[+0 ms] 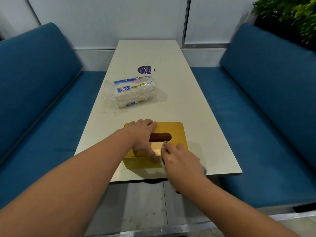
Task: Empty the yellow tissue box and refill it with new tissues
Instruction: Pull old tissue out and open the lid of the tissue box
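The yellow tissue box [172,129] stands near the front edge of the cream table [196,117], lid on, its dark slot [162,136] showing no tissue. My left hand [142,135] lies over the lid's left part, fingers over the far edge and thumb down the front side. My right hand [179,159] hovers at the box's front right corner and holds white tissue, which shows at its fingertips and under the palm. A plastic-wrapped pack of new tissues [132,91] lies farther back on the table, its left end open.
A round purple sticker [145,70] is on the table behind the pack. Blue benches flank the table: a left bench [42,100] and a right bench [265,108]. A green plant [290,16] stands at the far right. The table's near edge is just below the box.
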The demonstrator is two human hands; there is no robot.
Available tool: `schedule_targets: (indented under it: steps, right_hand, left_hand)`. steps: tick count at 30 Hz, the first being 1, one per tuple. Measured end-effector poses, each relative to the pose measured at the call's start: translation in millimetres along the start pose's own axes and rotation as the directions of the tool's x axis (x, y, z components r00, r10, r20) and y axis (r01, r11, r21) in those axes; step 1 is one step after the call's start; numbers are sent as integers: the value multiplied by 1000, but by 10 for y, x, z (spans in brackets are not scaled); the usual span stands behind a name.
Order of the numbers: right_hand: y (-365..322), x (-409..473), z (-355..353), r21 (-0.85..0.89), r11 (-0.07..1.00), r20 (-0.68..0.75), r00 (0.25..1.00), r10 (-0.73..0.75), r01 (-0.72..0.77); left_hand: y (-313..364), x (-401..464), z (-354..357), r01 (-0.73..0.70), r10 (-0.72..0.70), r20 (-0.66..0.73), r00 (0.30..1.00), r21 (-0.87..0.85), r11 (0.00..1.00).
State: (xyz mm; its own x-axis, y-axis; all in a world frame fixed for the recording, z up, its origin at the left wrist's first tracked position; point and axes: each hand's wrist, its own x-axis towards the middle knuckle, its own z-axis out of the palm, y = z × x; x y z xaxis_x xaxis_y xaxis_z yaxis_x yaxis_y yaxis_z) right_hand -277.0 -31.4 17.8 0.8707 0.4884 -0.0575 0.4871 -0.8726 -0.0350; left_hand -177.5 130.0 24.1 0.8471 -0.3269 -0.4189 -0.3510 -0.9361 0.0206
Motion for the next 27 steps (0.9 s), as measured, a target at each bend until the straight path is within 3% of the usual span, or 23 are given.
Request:
schedule_targets:
  steps: [3, 8, 11, 14, 19, 21, 23, 24, 25, 26, 27]
  right_hand:
    - [-73, 46, 55, 55, 998, -25, 999, -35, 36]
    - [299, -47, 30, 28, 992, -62, 990, 123, -122]
    - [119, -16, 20, 26, 998, -20, 998, 54, -53]
    - [-27, 69, 22, 146, 989, -40, 999, -28, 33]
    - [237, 210, -303, 421, 905, -89, 990, 107, -60]
    - [318, 261, -489, 599, 794, -113, 969, 218, -108]
    - [355, 337, -640, 791, 599, -95, 943, 319, -123]
    - [341, 386, -707, 858, 503, -90, 935, 344, -102]
    - [295, 432, -768, 917, 394, -80, 933, 352, -70]
    - [251, 471, -814, 967, 254, -66, 936, 347, -26]
    - [180, 510, -853, 997, 78, -25, 944, 329, 0]
  left_hand:
    - [-10, 15, 27, 0, 0, -7, 1000, 9, 1000]
    - [-26, 19, 17, -6, 6, 3, 1000, -4, 1000]
    - [6, 13, 10, 1, -1, 4, 1000, 18, 1000]
    - [18, 22, 7, 14, -14, -2, 1000, 44, 999]
    - [3, -12, -119, 19, -18, 68, 998, -12, 1000]
    - [-13, -108, -269, 15, -14, 10, 1000, -93, 996]
    - [-46, -262, -469, 3, -35, -88, 995, -339, 941]
    - [-48, -359, -568, -21, -47, -113, 993, -539, 842]
    - [-35, -445, -646, -70, -47, -137, 989, -736, 673]
    - [13, -510, -704, -116, -47, -159, 986, -862, 493]
    - [60, -555, -738, -153, -64, -194, 979, -902, 405]
